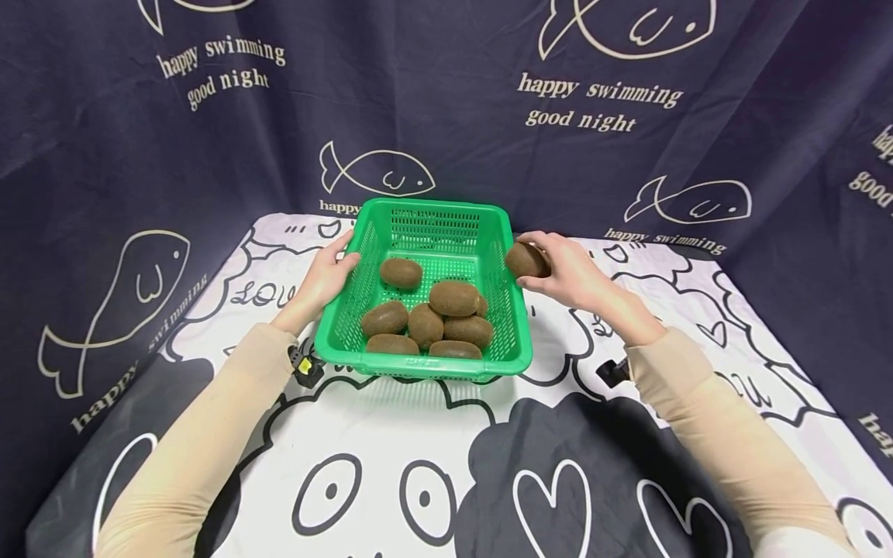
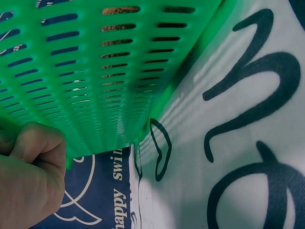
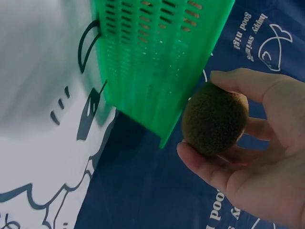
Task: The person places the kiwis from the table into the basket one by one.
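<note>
A green plastic basket [image 1: 422, 361] with slotted walls stands on the table, holding several brown kiwis [image 1: 453, 298], most of them gathered toward its near side. My left hand [image 1: 324, 273] grips the basket's left rim, its fingers curled over the edge in the left wrist view. Just outside the right rim, my right hand [image 1: 567, 271] holds one kiwi [image 3: 215, 119] between thumb and fingers. In the right wrist view that kiwi is beside the basket's upper edge; whether it touches the rim I cannot tell.
A white cloth with black drawings [image 1: 391, 434] covers the table. Behind it and at the sides hangs a dark blue curtain [image 1: 460, 101] printed with fish and lettering. The basket stands near the table's far edge.
</note>
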A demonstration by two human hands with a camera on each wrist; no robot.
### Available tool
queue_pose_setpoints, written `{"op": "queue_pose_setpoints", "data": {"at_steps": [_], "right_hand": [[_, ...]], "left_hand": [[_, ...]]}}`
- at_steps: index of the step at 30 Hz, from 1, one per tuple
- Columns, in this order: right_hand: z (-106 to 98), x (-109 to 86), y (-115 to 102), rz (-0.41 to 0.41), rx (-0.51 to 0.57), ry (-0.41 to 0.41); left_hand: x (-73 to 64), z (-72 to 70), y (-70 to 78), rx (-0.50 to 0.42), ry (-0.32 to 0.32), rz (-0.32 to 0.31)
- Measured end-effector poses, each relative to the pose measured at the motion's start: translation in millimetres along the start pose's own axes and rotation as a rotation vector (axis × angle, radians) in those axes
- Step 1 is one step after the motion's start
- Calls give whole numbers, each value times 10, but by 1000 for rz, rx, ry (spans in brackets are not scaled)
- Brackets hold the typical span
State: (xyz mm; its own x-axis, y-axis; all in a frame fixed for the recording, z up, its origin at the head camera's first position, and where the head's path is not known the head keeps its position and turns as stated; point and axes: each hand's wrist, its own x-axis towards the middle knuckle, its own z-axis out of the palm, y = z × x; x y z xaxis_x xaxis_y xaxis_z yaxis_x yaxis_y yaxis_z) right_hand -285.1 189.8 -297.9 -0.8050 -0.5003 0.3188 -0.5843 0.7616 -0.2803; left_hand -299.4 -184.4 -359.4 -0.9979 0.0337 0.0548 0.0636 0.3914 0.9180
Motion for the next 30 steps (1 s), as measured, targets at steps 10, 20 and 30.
{"op": "queue_pose_setpoints", "data": {"at_steps": [10,20,30], "right_hand": [[68,142,-178,-38,40,-6],[153,188,-281,-42,43,-18],[146,215,-363,-7,137,-25]], "left_hand": [[5,-14,-12,8,1,-1],[11,-6,-14,-15,-7,1],[27,-11,-34,-6,-8,11]]}}
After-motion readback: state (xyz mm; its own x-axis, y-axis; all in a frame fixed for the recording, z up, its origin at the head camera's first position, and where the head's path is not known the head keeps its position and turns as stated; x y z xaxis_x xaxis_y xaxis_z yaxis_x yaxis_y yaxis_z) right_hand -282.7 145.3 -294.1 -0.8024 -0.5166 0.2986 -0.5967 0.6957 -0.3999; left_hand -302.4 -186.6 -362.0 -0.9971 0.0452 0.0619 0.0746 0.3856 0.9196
